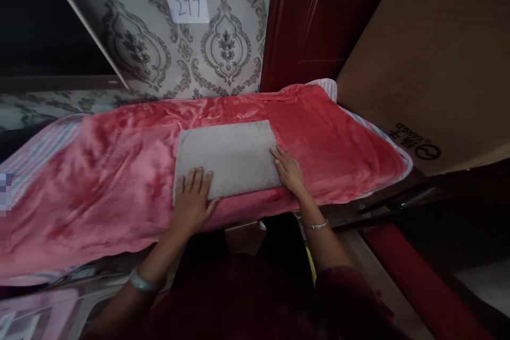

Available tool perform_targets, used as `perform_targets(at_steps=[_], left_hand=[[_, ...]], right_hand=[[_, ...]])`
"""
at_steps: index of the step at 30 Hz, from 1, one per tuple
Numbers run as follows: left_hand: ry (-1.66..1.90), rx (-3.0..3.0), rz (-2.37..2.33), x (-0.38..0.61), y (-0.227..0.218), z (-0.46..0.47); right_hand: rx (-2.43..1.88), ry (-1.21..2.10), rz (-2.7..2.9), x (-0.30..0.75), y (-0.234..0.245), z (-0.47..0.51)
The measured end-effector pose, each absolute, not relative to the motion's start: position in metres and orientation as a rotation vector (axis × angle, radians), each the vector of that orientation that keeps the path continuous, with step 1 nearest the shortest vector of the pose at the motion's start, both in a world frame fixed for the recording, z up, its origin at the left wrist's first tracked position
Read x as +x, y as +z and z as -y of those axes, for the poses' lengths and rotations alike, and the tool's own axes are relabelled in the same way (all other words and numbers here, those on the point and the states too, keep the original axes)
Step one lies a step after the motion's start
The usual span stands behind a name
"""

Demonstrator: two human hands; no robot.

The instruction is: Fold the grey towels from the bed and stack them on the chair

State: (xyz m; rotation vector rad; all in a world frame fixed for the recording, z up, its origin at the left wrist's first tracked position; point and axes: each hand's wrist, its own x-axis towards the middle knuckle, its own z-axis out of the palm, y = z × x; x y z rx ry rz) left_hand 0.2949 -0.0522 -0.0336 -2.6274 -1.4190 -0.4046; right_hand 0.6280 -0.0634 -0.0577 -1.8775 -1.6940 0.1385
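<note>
A grey folded towel point(229, 156) lies flat on a red plush blanket point(119, 180) that covers a raised surface. My left hand point(193, 202) rests flat on the towel's near left corner, fingers stretched out over it. At the towel's right edge, my right hand point(289, 170) lies with its fingers extended along the side. Neither hand grips anything. Both wrists wear bracelets.
A large cardboard box point(430, 64) leans at the right. Behind are patterned wallpaper with a paper label reading 277 point(188, 8) and a dark red wooden door point(314, 16). A striped cloth point(35, 154) shows under the blanket's edge.
</note>
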Motion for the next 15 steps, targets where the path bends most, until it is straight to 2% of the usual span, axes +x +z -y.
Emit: perform_targets(at_steps=[6, 15], left_hand=[[-0.480, -2.617, 1.526, 0.243, -0.042, 0.047], [-0.718, -2.737, 1.520, 0.228, -0.045, 0.038]], right_hand=[[-1.862, 0.117, 1.686, 0.629, -0.063, 0.062], [-1.862, 0.125, 1.703, 0.634, -0.066, 0.057]])
